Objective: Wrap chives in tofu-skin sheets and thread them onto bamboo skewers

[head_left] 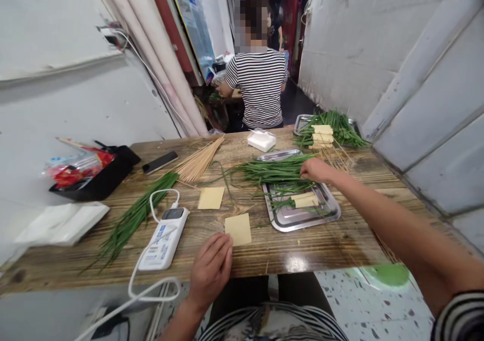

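Note:
My right hand [315,171] is closed in a pinch at the right end of a pile of green garlic chives [276,169], which lies across a metal tray [280,223]. On that tray sits a roll of pale yellow tofu skin [305,200] with chives poking out of it. My left hand [212,265] is at the table's front edge, fingers curled and pressed together; its inside is hidden. Its fingertips are at the left edge of a square tofu sheet [238,229]. A second tofu sheet [210,198] lies flat behind it.
Wooden skewers [200,162], a phone [161,162], more chives [138,217] and a white power strip [164,240] with cables lie left. A black box [94,177] stands far left. Skewered rolls [322,136] rest on a back tray. A person in stripes [260,86] is beyond the table.

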### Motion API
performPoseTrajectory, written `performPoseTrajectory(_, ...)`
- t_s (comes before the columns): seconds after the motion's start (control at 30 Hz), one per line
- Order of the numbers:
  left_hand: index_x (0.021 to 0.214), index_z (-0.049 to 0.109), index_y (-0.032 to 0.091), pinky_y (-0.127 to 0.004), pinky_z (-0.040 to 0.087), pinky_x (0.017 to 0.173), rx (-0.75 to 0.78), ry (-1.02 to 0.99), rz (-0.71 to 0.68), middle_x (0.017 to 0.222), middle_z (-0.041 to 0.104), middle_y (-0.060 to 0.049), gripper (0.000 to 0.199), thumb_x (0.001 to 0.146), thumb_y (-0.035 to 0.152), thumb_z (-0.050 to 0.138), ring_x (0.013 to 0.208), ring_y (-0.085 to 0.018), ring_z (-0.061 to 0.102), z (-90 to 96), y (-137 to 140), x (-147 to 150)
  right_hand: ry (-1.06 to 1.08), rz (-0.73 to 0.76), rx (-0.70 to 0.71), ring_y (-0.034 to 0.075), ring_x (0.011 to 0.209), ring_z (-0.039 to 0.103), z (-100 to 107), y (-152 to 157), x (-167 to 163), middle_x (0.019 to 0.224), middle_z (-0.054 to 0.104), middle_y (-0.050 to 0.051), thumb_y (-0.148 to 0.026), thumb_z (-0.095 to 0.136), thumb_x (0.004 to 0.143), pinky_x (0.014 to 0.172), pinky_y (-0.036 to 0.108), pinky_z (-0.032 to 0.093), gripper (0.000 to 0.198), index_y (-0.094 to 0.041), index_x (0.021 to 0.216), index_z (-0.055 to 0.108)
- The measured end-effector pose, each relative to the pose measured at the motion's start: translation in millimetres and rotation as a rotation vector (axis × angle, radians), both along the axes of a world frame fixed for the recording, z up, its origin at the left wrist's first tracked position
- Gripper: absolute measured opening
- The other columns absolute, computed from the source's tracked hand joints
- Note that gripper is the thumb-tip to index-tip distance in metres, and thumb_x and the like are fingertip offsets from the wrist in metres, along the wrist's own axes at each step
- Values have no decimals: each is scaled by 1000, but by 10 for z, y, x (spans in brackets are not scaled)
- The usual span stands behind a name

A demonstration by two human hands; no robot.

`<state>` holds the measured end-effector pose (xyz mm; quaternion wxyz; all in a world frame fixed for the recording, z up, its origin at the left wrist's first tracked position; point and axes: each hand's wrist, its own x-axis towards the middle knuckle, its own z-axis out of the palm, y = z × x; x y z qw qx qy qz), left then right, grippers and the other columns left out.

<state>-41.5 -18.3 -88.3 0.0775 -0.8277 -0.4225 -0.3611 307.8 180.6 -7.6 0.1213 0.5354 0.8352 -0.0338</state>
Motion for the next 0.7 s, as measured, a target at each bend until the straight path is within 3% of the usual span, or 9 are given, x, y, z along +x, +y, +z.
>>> performPoseTrajectory(0.33,108,61,15,-39,52,89,28,5,-68,103,68,-8,29,82,2,57,103,-21,60,147,10,176,37,-33,-115,15,68,64,75,161,1,76,73,4,-25,58,74,55,19,40,21,-18,81,76)
performPoseTrajectory(0.7,107,62,17,-39,54,87,37,-10,-73,100,69,-8,29,83,4,56,101,-21,62,193,6,232,-45,-4,-25,19,84,66,-88,-18,-72,88,72,10,-18,59,71,65,21,44,24,-15,89,74)
